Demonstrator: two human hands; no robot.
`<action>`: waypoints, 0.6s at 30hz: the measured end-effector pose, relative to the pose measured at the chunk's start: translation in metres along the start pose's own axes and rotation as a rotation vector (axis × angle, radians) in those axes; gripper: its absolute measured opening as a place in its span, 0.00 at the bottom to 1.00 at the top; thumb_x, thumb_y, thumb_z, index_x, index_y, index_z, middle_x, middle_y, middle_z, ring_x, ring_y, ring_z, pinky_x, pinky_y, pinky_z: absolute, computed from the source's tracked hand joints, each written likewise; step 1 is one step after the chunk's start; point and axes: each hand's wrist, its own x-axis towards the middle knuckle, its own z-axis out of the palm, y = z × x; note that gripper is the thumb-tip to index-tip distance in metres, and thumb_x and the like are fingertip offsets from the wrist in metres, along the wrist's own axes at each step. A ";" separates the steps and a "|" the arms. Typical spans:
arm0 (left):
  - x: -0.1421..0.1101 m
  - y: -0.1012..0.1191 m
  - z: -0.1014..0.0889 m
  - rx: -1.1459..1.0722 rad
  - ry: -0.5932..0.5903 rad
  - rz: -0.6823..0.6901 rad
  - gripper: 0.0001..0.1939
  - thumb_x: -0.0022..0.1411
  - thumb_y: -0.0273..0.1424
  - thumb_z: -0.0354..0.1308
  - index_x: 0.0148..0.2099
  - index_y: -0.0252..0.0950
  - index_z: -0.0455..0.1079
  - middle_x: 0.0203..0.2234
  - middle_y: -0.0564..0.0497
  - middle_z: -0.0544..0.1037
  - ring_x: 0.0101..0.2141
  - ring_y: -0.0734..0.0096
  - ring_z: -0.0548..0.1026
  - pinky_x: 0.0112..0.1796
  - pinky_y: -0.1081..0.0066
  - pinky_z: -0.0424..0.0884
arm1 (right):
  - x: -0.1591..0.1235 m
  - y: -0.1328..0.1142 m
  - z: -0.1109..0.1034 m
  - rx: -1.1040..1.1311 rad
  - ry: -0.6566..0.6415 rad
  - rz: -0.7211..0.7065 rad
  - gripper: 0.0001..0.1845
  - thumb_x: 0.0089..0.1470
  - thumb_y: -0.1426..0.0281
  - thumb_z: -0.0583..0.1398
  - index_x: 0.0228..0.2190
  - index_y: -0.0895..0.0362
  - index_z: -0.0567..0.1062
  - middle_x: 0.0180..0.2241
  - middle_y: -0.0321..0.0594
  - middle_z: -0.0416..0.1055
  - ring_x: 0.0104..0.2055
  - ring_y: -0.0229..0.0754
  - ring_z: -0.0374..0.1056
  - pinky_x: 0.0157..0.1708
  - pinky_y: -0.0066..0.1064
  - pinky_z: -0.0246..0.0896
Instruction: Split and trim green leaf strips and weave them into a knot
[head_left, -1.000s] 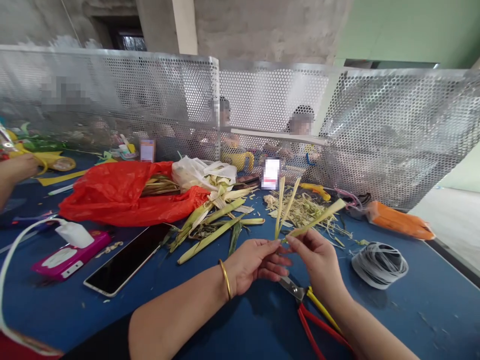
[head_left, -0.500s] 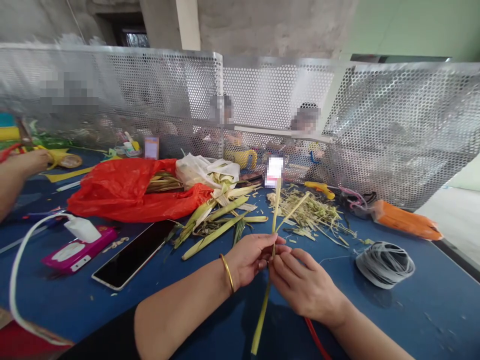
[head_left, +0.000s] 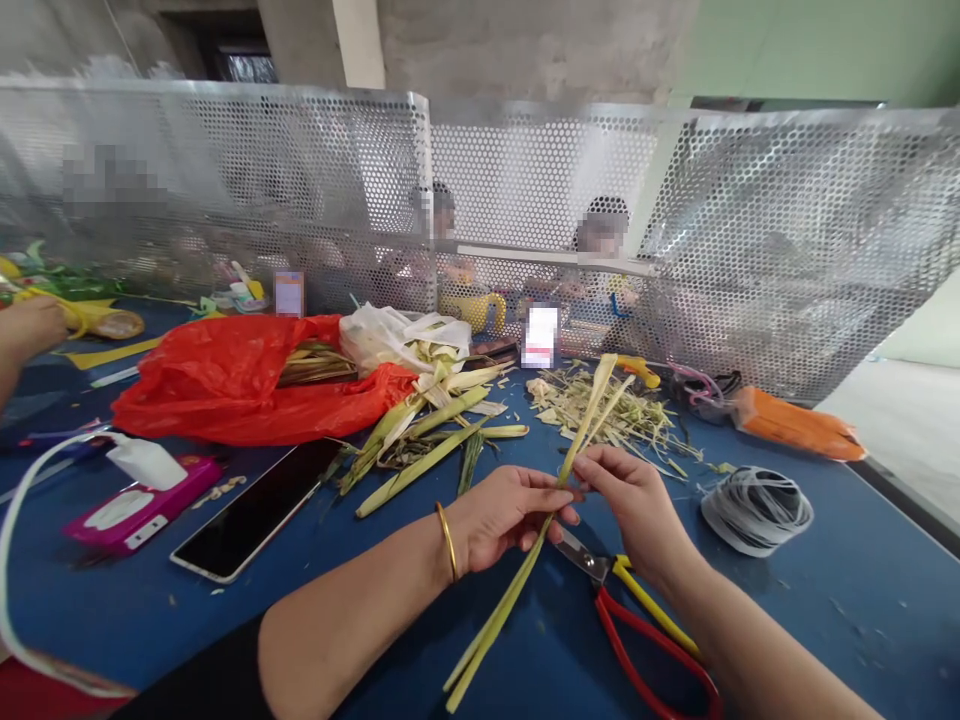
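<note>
Pale green-yellow plant leaf strips (head_left: 496,625) run diagonally between my hands, their lower ends hanging toward me and their upper ends fanned out slightly. My left hand (head_left: 502,515), with a gold bangle on the wrist, pinches them near the middle. Just above that spot, my right hand (head_left: 626,495) has its thumb and fingertips closed on the same strips. Below my right hand lies a pair of scissors (head_left: 598,568) with red and yellow handles, its blade tips partly behind my left fingers. To the right sits a bundle of grey cord (head_left: 757,510).
Leaf pieces (head_left: 420,470) and a red plastic bag (head_left: 210,385) lie left of centre, shredded scraps (head_left: 607,405) beyond my hands. A phone (head_left: 251,515) and magenta power strip (head_left: 142,505) are left. Perforated metal panels (head_left: 540,170) line the back. Another person's hand (head_left: 34,325) is far left.
The strips have turned from near upright to a diagonal, their two lower ends now side by side. My right hand has moved up and right, uncovering the scissors. The view has shifted slightly.
</note>
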 end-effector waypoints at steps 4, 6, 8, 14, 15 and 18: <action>0.001 -0.001 0.000 0.021 0.044 0.007 0.14 0.47 0.35 0.69 0.33 0.30 0.74 0.23 0.53 0.74 0.17 0.85 0.65 0.14 0.79 0.45 | -0.002 0.005 0.004 0.030 0.086 0.046 0.16 0.43 0.60 0.64 0.16 0.57 0.68 0.17 0.32 0.62 0.23 0.35 0.57 0.26 0.28 0.53; 0.002 -0.003 0.000 0.008 0.073 0.017 0.15 0.49 0.38 0.68 0.30 0.30 0.73 0.20 0.54 0.72 0.16 0.87 0.62 0.14 0.80 0.43 | -0.002 0.009 0.007 0.086 0.075 0.132 0.16 0.41 0.61 0.64 0.15 0.57 0.67 0.17 0.31 0.62 0.22 0.34 0.55 0.26 0.28 0.52; 0.004 -0.004 -0.001 -0.009 0.097 0.026 0.16 0.51 0.40 0.66 0.30 0.30 0.72 0.19 0.56 0.70 0.15 0.87 0.60 0.14 0.80 0.42 | -0.002 0.013 0.008 0.133 0.033 0.218 0.15 0.41 0.62 0.63 0.15 0.57 0.66 0.16 0.31 0.61 0.21 0.33 0.54 0.25 0.28 0.51; 0.005 -0.004 -0.003 -0.026 0.090 -0.003 0.15 0.59 0.40 0.59 0.33 0.31 0.73 0.22 0.51 0.75 0.17 0.83 0.67 0.15 0.79 0.45 | -0.003 0.011 0.008 0.129 -0.026 0.283 0.15 0.41 0.62 0.63 0.15 0.57 0.67 0.15 0.31 0.60 0.20 0.33 0.54 0.23 0.28 0.51; 0.005 -0.004 -0.003 -0.033 0.090 -0.009 0.15 0.60 0.39 0.58 0.34 0.30 0.73 0.23 0.50 0.76 0.19 0.82 0.69 0.15 0.79 0.46 | -0.003 0.011 0.008 0.126 -0.022 0.282 0.15 0.41 0.62 0.63 0.15 0.57 0.66 0.15 0.31 0.60 0.20 0.33 0.54 0.23 0.28 0.50; 0.004 -0.003 -0.003 -0.041 0.115 -0.026 0.14 0.62 0.37 0.57 0.34 0.30 0.74 0.26 0.47 0.78 0.20 0.80 0.71 0.14 0.80 0.47 | -0.001 0.014 0.007 0.079 -0.021 0.263 0.16 0.41 0.60 0.62 0.15 0.56 0.65 0.16 0.31 0.59 0.20 0.33 0.53 0.23 0.28 0.50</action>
